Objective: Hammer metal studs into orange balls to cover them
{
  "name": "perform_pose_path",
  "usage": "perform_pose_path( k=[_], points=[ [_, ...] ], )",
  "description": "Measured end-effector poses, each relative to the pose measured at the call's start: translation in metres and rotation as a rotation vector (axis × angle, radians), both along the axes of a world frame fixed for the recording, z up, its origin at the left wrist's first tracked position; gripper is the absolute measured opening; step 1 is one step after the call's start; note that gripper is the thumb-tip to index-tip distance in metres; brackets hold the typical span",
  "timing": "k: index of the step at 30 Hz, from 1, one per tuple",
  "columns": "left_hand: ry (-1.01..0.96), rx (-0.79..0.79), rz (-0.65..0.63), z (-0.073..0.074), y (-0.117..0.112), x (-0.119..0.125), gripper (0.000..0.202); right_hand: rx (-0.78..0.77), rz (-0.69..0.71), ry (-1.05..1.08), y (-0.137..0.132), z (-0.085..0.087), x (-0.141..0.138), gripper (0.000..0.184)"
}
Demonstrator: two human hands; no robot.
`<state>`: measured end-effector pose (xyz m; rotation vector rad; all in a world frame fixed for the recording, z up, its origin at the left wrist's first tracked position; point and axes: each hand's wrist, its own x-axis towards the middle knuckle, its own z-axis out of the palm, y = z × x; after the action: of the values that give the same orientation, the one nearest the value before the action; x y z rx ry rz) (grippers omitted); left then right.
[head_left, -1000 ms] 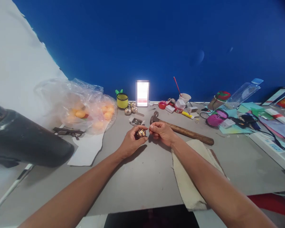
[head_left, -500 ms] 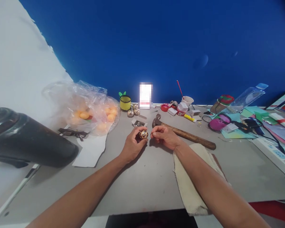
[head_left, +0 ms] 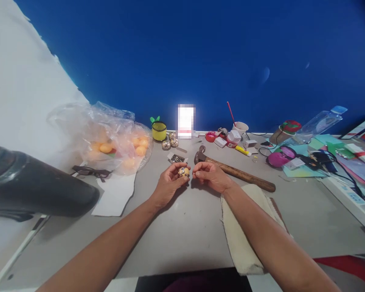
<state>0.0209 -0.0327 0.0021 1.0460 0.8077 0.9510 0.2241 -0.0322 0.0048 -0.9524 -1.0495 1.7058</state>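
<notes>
My left hand [head_left: 168, 184] is curled round a small studded ball [head_left: 183, 172], orange with shiny dots, held just above the grey table [head_left: 182, 231]. My right hand [head_left: 211, 176] is beside it, thumb and forefinger pinched close to the ball's right side on something too small to make out. A small open box of pins [head_left: 177, 158] lies just beyond the hands. Two finished studded balls [head_left: 169, 143] sit farther back by a yellow cup [head_left: 158, 130].
A wooden-handled hammer [head_left: 237, 173] lies behind my right hand. A cream cloth [head_left: 246, 227] lies under my right forearm. A clear bag of orange balls [head_left: 115, 142], glasses [head_left: 89, 172], white paper [head_left: 115, 194] and a black object [head_left: 33, 186] sit left. Clutter fills the right side.
The ball has turned in my left hand and shows a more orange, less studded side. Both hands stay nearly in place; the view shifted slightly.
</notes>
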Motion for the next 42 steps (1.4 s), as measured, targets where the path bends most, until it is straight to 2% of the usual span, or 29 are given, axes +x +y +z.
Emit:
perform_pose_path(
  k=[4,8,13,21,25,28,31,38,42],
  points=[
    [-0.065,-0.073,-0.053,-0.002,0.001,0.0,0.056,-0.006,-0.009,-0.021,0.001,-0.003,0.0,0.04],
    [-0.087,-0.158,-0.101,0.002,0.002,0.0,0.062,0.01,-0.009,-0.042,0.001,-0.004,0.0,0.04],
    [-0.057,-0.15,-0.124,0.004,0.002,-0.001,0.052,0.018,-0.002,-0.037,0.0,-0.002,-0.001,0.04],
    [0.119,-0.008,-0.107,0.002,-0.003,0.004,0.049,0.031,-0.032,-0.064,0.001,-0.001,-0.001,0.041],
    [0.386,0.257,-0.018,0.003,-0.01,0.006,0.034,0.044,-0.035,-0.068,0.0,-0.002,-0.002,0.04],
    [0.57,0.427,0.053,0.001,-0.012,0.005,0.03,0.046,-0.028,-0.087,-0.001,-0.002,-0.003,0.04],
    [0.61,0.439,0.087,0.001,-0.009,0.003,0.033,0.058,-0.007,-0.111,-0.002,-0.001,-0.006,0.039],
    [0.61,0.505,0.026,0.002,-0.008,0.001,0.026,0.101,0.024,-0.137,-0.002,-0.002,-0.007,0.036],
    [0.589,0.482,0.024,-0.002,-0.006,0.0,0.037,0.136,0.024,-0.151,-0.001,-0.002,-0.007,0.034]
  ],
)
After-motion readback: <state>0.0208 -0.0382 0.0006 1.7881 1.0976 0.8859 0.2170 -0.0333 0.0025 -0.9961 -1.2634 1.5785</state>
